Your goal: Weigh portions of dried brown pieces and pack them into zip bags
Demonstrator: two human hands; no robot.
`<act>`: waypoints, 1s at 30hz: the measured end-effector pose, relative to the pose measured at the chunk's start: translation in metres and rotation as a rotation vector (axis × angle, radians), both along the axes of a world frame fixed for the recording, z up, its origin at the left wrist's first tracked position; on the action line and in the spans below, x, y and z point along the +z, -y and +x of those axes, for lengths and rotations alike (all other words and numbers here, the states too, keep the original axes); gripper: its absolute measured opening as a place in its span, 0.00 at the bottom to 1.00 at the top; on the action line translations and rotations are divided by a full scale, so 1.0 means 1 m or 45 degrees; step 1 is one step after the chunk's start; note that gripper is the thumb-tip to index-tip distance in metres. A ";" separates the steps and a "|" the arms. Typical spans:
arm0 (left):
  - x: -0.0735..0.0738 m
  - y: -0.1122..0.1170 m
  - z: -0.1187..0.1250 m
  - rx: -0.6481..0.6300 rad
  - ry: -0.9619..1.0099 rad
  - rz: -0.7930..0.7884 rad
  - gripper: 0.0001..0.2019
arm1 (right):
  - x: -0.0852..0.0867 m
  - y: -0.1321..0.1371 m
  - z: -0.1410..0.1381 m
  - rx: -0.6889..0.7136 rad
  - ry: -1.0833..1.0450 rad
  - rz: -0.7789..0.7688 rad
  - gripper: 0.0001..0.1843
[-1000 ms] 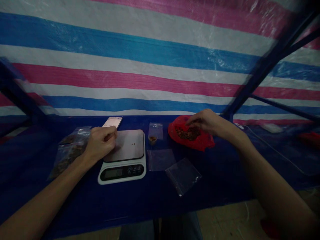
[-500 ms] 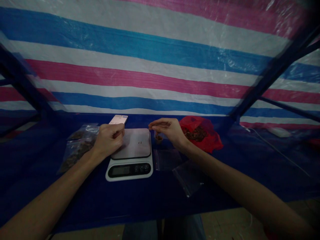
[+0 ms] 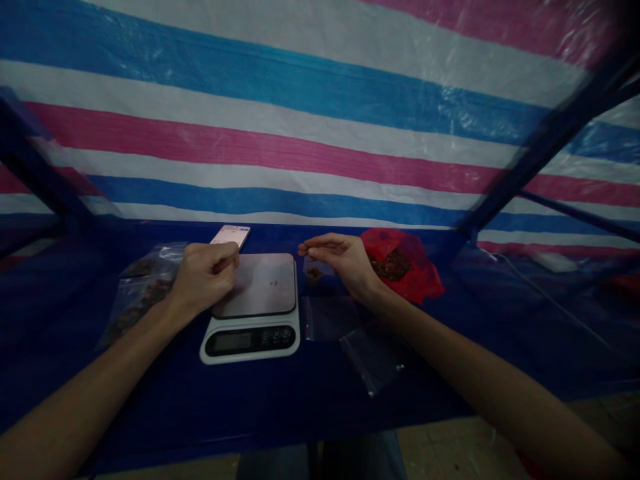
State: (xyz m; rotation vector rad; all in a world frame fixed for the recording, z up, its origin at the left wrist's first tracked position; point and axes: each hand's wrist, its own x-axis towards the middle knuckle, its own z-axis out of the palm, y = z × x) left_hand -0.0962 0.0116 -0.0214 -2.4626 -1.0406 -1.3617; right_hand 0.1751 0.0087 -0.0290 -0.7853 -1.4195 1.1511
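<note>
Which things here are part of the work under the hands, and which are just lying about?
In use: scale, left hand at its edge; right hand over small open bag; red bag of brown bits.

Lying about: phone, filled bags, empty bags, cable.

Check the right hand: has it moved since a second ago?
Yes. The right hand has left the red bag and swung left; it now hovers beside the scale, above a small clear bag.

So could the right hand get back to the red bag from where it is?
Probably yes: the right hand hovers just left of the red bag, whose open top faces up, with nothing standing between them.
</note>
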 end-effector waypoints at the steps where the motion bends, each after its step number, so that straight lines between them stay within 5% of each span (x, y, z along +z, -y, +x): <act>1: 0.001 0.000 0.000 -0.002 0.005 0.017 0.09 | 0.000 0.000 0.004 0.010 0.062 0.026 0.07; 13: 0.003 0.001 -0.002 0.001 -0.001 0.041 0.09 | -0.002 0.004 0.013 -0.095 0.552 0.351 0.07; 30: 0.004 0.002 -0.004 0.083 0.028 -0.053 0.09 | -0.003 -0.003 0.020 0.051 0.687 0.436 0.08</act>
